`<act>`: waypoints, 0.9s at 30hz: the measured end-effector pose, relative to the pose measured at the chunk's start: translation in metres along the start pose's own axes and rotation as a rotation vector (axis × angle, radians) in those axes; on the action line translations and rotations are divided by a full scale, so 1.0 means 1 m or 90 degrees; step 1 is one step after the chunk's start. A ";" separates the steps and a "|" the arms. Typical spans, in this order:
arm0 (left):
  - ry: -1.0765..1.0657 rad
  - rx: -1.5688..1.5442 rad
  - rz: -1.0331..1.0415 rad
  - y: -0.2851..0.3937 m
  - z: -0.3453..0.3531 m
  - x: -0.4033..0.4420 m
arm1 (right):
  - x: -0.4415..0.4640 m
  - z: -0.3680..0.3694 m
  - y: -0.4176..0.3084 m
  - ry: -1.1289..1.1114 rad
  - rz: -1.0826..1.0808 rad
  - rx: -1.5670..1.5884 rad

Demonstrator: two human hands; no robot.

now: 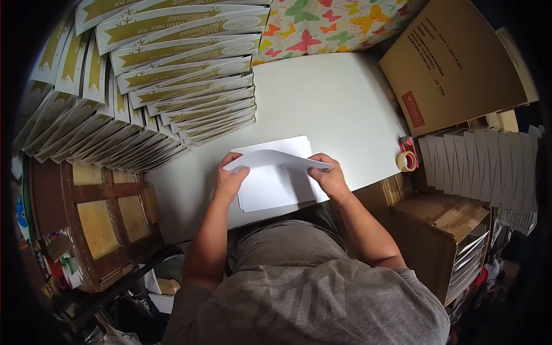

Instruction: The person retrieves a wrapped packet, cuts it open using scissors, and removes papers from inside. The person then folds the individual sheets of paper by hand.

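My left hand and my right hand grip opposite ends of a white sheet, thumbs toward me. The sheet bows upward in the middle and looks like paper or thin card; I cannot tell which. Below it, a short stack of similar white sheets lies near the front edge of the white table. The stack's edges are slightly uneven. The fingers of both hands are partly hidden behind the held sheet.
Rows of white-and-gold boxes fill the table's left and back left. A tape roll with red parts sits at the right edge. Beyond it stand a large printed carton, stacked pale folded pieces and a lower cardboard box.
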State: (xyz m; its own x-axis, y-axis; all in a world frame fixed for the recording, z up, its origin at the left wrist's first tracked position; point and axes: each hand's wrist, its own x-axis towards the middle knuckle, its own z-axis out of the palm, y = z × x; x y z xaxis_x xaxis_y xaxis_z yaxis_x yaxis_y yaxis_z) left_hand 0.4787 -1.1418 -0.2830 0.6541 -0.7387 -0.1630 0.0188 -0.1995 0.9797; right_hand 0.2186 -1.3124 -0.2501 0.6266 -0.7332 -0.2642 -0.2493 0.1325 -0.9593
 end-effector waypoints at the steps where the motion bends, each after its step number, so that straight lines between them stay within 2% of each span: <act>1: 0.008 0.012 -0.028 -0.005 0.005 0.006 | 0.004 0.002 0.007 0.013 0.005 -0.023; 3: 0.023 0.037 -0.088 -0.016 0.014 0.014 | 0.010 0.006 0.021 0.037 0.021 -0.068; 5: 0.068 0.113 -0.065 0.007 0.027 0.009 | 0.003 0.020 0.012 0.062 -0.043 -0.113; 8: 0.123 0.161 -0.048 0.022 0.065 -0.020 | -0.012 0.047 -0.015 0.045 -0.063 -0.012; 10: -0.131 0.076 0.193 0.029 0.081 -0.046 | -0.014 0.045 -0.018 0.042 -0.052 -0.021; 11: -0.136 0.076 0.194 0.029 0.080 -0.051 | -0.015 0.044 -0.018 0.032 -0.042 -0.032; 13: -0.323 0.019 0.056 0.029 0.077 -0.054 | -0.014 0.041 -0.019 0.007 -0.023 -0.055; 15: -0.090 0.097 0.105 -0.020 0.063 -0.036 | -0.009 0.029 -0.015 -0.036 -0.052 -0.061; 16: -0.090 0.098 0.102 -0.008 0.055 -0.031 | -0.006 0.020 -0.011 -0.080 -0.081 -0.068; 18: -0.104 0.116 0.239 0.015 0.042 -0.024 | -0.002 0.011 -0.002 -0.170 -0.138 -0.080; 19: -0.102 0.116 0.237 0.012 0.043 -0.026 | -0.001 0.012 0.002 -0.173 -0.136 -0.081; 23: -0.234 0.127 0.055 -0.001 0.056 -0.031 | 0.004 0.033 0.018 -0.033 -0.141 -0.038; 27: -0.214 0.188 0.025 -0.007 0.068 -0.027 | 0.004 0.048 0.039 0.038 -0.113 -0.067</act>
State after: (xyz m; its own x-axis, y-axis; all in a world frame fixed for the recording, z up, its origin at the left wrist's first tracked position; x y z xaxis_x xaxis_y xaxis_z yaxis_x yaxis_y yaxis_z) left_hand 0.4095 -1.1638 -0.2928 0.3671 -0.9076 -0.2036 -0.2496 -0.3070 0.9184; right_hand 0.2467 -1.2782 -0.2930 0.6233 -0.7776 -0.0826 -0.2172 -0.0707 -0.9736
